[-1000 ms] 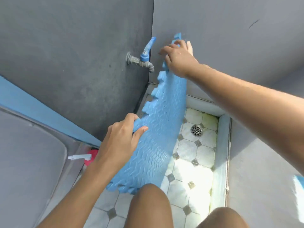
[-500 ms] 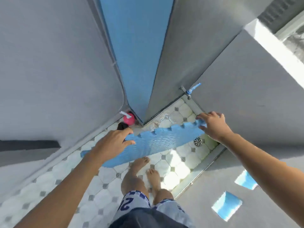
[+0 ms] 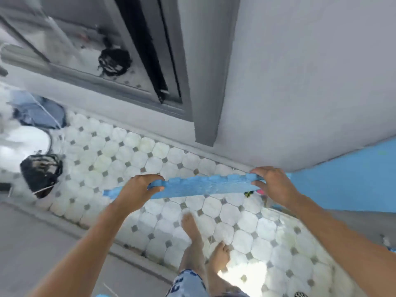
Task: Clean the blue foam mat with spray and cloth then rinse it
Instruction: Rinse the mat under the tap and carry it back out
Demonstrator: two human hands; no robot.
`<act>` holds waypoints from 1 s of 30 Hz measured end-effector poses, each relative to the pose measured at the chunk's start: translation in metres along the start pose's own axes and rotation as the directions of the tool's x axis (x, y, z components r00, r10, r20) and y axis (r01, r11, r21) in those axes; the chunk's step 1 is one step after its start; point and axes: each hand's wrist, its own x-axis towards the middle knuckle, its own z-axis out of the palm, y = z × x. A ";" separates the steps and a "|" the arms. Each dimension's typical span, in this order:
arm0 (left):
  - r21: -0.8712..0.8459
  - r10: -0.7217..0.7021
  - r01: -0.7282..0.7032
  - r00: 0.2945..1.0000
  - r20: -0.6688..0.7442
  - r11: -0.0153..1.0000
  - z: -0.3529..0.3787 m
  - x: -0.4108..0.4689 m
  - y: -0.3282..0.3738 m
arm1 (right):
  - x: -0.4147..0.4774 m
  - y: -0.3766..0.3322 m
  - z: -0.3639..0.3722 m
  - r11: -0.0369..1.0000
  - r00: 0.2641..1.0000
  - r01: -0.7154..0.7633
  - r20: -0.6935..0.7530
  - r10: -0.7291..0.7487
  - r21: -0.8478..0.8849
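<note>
White tiled floor (image 3: 214, 209) lies under bare feet (image 3: 194, 230). Above it the mat (image 3: 205, 186) is held edge-on in the air, its long axis running left to right between 2 hands: left hand (image 3: 137, 189) curled round it near 1 end, right hand (image 3: 276, 185) gripping the other. Both hands are equally near, so the next carry likely needs both, along the grey wall (image 3: 300, 82) beyond.

Head view, sole camera: faces steeply down onto the tiled floor (image 3: 150, 151), left hand (image 3: 137, 189) and right hand (image 3: 276, 187) near the lens.
</note>
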 end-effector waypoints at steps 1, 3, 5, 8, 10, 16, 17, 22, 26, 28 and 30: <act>-0.044 -0.062 0.061 0.998 -0.026 0.997 -0.003 -0.010 -0.025 | 0.026 -0.026 0.002 0.998 0.998 0.053 0.029 -0.052 -0.040; -0.127 -0.176 0.166 0.981 -0.077 0.978 -0.003 -0.030 -0.075 | 0.072 -0.076 0.013 0.985 0.985 0.146 0.103 -0.137 -0.089; -0.190 -0.288 0.263 0.950 -0.118 0.946 0.002 -0.047 -0.120 | 0.114 -0.123 0.029 0.961 0.958 0.241 0.188 -0.215 -0.133; -0.284 -0.383 0.330 0.910 -0.157 0.900 0.022 -0.062 -0.179 | 0.172 -0.184 0.058 0.921 0.907 0.352 0.303 -0.292 -0.167; -0.333 -0.432 0.362 0.887 -0.165 0.870 0.037 -0.065 -0.216 | 0.208 -0.219 0.084 0.898 0.876 0.398 0.370 -0.310 -0.190; -0.496 -0.585 0.463 0.803 -0.116 0.735 0.096 -0.054 -0.303 | 0.300 -0.294 0.172 0.824 0.757 0.497 0.601 -0.258 -0.272; -0.515 -0.603 0.474 0.790 -0.111 0.714 0.105 -0.052 -0.314 | 0.315 -0.306 0.187 0.815 0.743 0.508 0.620 -0.253 -0.278; -0.585 -0.693 0.516 0.712 -0.113 0.626 0.132 -0.038 -0.370 | 0.377 -0.352 0.257 0.751 0.703 0.584 0.655 -0.278 -0.308; -0.638 -0.745 0.529 0.659 -0.107 0.559 0.141 -0.020 -0.416 | 0.422 -0.386 0.302 0.684 0.660 0.657 0.681 -0.318 -0.317; -0.635 -0.773 0.551 0.623 -0.119 0.542 0.147 -0.010 -0.433 | 0.437 -0.395 0.328 0.645 0.671 0.679 0.653 -0.351 -0.351; -0.616 -0.809 0.588 0.569 -0.146 0.525 0.155 0.001 -0.448 | 0.447 -0.397 0.356 0.580 0.670 0.722 0.590 -0.450 -0.377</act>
